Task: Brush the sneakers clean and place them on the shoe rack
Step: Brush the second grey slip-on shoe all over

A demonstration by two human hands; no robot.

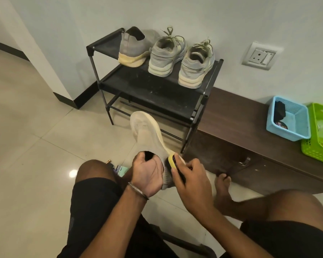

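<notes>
Two hands, left hand (147, 175) gripping sneaker (147, 135), right hand (192, 181) brushing

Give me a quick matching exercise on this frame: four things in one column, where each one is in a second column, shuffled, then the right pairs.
Things
1. brush
2. knit sneaker
3. lace-up pair
4. blue basket

Places
A. on the brown bench, beside a green basket
B. gripped by the right hand, against the heel of the held shoe
C. on the top shelf of the shoe rack
D. held up by the left hand, thumb in its opening

Pairs: 1-B, 2-D, 3-C, 4-A
</notes>
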